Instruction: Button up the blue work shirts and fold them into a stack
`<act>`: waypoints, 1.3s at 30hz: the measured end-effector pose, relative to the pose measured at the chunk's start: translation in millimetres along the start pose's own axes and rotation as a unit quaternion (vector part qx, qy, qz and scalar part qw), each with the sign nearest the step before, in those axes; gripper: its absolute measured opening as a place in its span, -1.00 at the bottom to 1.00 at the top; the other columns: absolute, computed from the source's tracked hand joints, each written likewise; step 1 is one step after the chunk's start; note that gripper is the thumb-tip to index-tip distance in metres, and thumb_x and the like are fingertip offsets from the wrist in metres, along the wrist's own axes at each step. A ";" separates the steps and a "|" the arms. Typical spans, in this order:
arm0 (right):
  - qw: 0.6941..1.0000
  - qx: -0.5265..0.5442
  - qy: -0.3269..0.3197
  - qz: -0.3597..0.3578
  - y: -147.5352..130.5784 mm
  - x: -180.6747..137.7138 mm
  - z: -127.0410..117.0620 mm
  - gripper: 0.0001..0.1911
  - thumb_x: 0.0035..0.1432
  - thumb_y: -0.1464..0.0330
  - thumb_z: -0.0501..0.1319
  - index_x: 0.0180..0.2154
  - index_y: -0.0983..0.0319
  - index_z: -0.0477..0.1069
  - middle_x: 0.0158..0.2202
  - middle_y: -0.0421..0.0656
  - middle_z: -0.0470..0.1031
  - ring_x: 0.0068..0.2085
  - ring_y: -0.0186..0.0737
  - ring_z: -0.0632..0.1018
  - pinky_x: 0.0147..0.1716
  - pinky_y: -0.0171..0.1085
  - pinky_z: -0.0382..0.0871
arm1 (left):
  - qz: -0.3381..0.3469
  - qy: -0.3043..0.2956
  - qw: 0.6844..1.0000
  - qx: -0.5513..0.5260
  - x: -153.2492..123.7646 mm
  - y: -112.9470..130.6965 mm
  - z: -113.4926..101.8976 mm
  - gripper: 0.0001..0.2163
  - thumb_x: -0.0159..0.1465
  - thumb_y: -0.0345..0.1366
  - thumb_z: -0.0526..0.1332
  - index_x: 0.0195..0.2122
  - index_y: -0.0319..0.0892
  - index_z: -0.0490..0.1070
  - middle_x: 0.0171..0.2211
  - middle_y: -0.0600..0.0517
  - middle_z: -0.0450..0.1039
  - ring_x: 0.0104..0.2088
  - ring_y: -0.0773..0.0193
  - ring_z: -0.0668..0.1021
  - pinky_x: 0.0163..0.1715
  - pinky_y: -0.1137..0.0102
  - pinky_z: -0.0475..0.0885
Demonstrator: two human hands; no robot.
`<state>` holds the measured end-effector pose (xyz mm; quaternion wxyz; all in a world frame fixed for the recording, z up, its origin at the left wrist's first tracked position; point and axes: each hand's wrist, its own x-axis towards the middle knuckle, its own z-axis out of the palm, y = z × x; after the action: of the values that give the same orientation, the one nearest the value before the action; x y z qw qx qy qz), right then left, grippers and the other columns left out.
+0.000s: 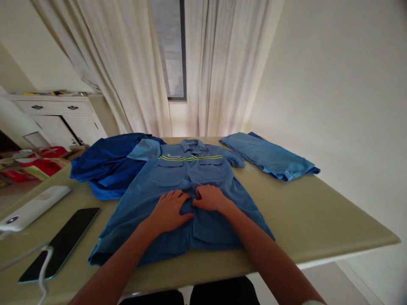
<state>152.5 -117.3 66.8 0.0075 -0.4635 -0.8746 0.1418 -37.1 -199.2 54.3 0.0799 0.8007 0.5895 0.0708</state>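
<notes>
forearms come in from 6 o'clock over the near edge of the pale green table. left hand lies palm down, fingers spread flat on the lower front of the blue work shirt, gripping nothing. right hand sits just beside it at 3 o'clock, fingers curled down onto the fabric at the shirt's centre placket; whether it pinches the cloth cannot be told. the shirt lies face up in the middle of the table, collar toward 12 o'clock, a yellow-green stripe across the chest above two pockets. at 9 o'clock of the hands a dark phone lies flat near the table edge, with a white device beyond it. at 11 o'clock a darker blue garment lies bunched, touching the shirt's sleeve. at 1 o'clock a folded blue garment lies apart from the shirt. white curtains hang at 12 o'clock behind the table.
</notes>
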 end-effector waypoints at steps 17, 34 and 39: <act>0.999 -0.040 -0.009 0.009 -6.3 10.9 5.0 -0.52 0.30 0.05 0.12 -0.08 0.26 0.60 -0.02 0.17 0.62 -0.01 0.18 0.65 -0.11 -0.02 0.50 | 0.010 0.087 0.996 -0.014 -17.8 10.5 27.8 -0.63 0.47 -0.09 0.07 0.19 -0.06 0.46 0.23 -0.09 0.45 0.19 0.03 0.47 0.25 0.05 0.32; 0.942 0.323 0.058 -0.066 28.9 5.2 6.1 -0.87 0.02 0.44 0.20 -0.52 0.21 0.28 -0.55 -0.35 0.26 -0.44 -0.37 0.34 -0.44 -0.39 0.12 | 0.065 -0.081 0.960 -0.260 35.0 -25.5 3.8 -0.62 0.37 0.08 0.15 -0.33 -0.13 0.51 -0.30 0.02 0.51 -0.29 0.22 0.52 -0.25 0.36 0.39; 0.903 0.412 0.018 -0.121 29.9 -1.0 5.6 -0.75 -0.05 0.51 0.18 -0.26 0.22 0.45 -0.41 -0.34 0.38 -0.39 -0.38 0.39 -0.38 -0.42 0.24 | 0.088 -0.110 0.950 -0.280 25.6 -25.9 -0.7 -0.78 0.36 -0.09 0.19 -0.21 -0.08 0.54 -0.20 0.00 0.53 -0.18 0.18 0.54 -0.13 0.32 0.42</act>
<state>176.5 -103.6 54.0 0.2309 -0.3119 -0.7871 0.4794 -53.9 -167.2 50.1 0.3583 0.7976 0.4610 0.1512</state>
